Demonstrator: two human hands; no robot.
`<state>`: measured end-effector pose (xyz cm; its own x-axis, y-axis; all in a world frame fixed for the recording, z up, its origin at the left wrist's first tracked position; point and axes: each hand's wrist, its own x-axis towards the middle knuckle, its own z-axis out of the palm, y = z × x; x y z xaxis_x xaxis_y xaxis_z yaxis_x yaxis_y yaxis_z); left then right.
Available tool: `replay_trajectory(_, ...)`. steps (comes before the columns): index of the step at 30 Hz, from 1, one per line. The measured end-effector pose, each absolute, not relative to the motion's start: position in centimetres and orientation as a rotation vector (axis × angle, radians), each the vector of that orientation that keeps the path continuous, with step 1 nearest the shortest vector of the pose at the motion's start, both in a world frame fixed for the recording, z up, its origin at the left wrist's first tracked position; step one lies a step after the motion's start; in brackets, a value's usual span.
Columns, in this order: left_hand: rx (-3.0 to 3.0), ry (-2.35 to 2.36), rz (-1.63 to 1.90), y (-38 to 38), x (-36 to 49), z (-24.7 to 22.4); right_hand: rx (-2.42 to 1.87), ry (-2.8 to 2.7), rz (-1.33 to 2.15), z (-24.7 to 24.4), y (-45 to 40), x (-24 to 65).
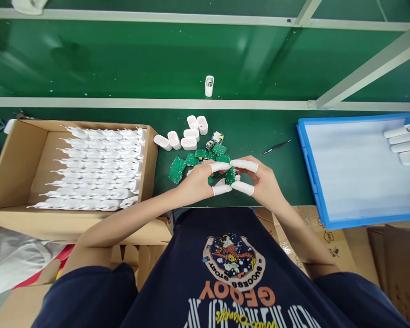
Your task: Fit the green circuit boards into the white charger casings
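Note:
A small green circuit board (229, 176) is held upright between my two hands, close to the table's front edge. My left hand (201, 180) pinches its left side with thumb and index finger, both in white finger cots. From the other side my right hand (261, 180) grips it the same way, also wearing white cots. Parts on the board's right side are mostly hidden by my fingers. Just beyond my left hand lies a loose pile of green circuit boards (192, 159), some with components showing. Several open white plastic housings (189, 144) stand behind the pile.
Left, a cardboard box (147, 168) holds rows of white bagged items (99, 163). Black tweezers (275, 147) lie right of my hands. A blue-rimmed tray (307, 159) at right carries several white housings (407, 136). Another housing (209, 86) sits against the green back panel.

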<state>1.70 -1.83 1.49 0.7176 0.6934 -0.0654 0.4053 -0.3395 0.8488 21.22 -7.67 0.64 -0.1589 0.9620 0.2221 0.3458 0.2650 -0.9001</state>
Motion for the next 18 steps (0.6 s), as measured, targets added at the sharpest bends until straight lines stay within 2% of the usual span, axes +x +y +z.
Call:
replay_trajectory(5,2.284,0.696,0.224,-1.7,1.3,0.5,-1.303,-1.762,0.725,0.7,-7.9,22.6)
replay_trajectory(11,2.700,0.597,-0.028,-1.8,0.9,-1.4,-1.445,-1.656,0.749,0.0,-9.2,25.7)
replay_trajectory(18,2.511,0.558,0.257,-2.3,1.7,-0.8,-1.285,-1.647,0.830,-0.4,-10.3,24.2)
